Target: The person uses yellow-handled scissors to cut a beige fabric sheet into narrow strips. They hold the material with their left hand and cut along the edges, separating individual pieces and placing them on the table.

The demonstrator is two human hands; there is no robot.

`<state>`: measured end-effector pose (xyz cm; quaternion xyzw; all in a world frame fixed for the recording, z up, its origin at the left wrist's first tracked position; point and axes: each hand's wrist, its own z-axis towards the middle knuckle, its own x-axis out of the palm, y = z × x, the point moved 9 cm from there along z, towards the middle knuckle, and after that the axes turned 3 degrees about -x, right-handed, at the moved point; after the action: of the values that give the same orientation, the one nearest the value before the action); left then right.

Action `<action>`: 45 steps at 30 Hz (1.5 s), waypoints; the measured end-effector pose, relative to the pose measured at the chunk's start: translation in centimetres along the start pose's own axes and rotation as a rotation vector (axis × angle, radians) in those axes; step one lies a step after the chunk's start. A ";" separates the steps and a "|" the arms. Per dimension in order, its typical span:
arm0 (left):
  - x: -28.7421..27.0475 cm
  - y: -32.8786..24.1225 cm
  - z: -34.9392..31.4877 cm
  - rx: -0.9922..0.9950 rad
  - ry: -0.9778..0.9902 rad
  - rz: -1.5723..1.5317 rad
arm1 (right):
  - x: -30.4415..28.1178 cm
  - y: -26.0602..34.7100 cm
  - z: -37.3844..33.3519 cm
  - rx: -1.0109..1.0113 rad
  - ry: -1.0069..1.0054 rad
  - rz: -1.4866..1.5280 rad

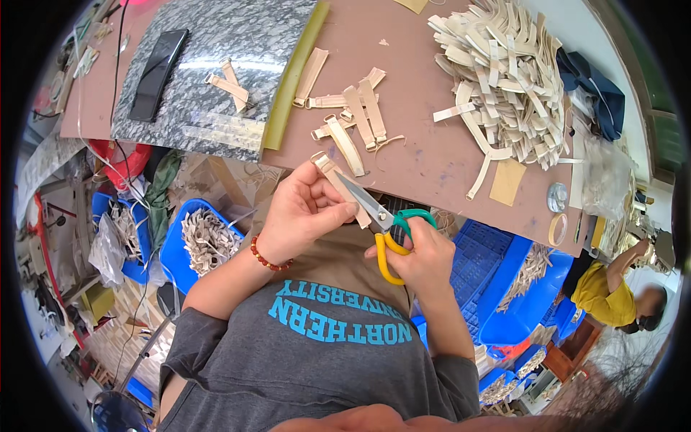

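Note:
My left hand (306, 205) pinches a short beige strap (331, 171) with a small metal buckle at its upper end. In my right hand (426, 259) is a pair of scissors (389, 218) with one green and one yellow handle loop. The scissor blades lie along the strap, close to my left fingertips; whether they touch the fabric I cannot tell. Just beyond my hands, several similar buckled straps (344, 144) are scattered on the brown table (410, 155). Two more straps (232, 88) lie crossed on a grey marbled sheet (223, 43).
A big heap of beige straps (497, 79) covers the table's right part, near tape rolls (558, 229) and a dark blue cloth (594, 90). A black phone (158, 75) rests on the sheet. Blue bins (173, 252) of strips flank me. A person in yellow (604, 295) is at far right.

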<state>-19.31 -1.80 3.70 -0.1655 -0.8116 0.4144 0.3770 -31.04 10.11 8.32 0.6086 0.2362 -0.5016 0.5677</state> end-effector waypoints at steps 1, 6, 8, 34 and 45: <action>0.0 -0.2 0.1 0.001 0.005 0.003 | -0.1 0.0 -0.1 -0.011 -0.021 -0.007; -2.1 -2.3 0.6 0.150 -0.032 0.001 | -0.2 -0.4 -0.3 -0.008 -0.007 -0.004; -2.5 -2.2 0.7 0.111 -0.031 0.005 | -0.1 -0.4 -0.2 0.004 0.010 0.002; -1.4 -1.1 0.0 0.007 -0.044 -0.062 | -0.2 0.0 -0.6 -0.105 -0.157 -0.104; -1.1 -0.9 -0.1 -0.004 -0.022 -0.061 | -0.6 0.0 -0.4 -0.102 -0.123 -0.072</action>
<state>-18.43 -2.92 3.97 -0.1370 -0.8211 0.4030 0.3804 -31.15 10.65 8.80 0.5381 0.2479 -0.5455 0.5928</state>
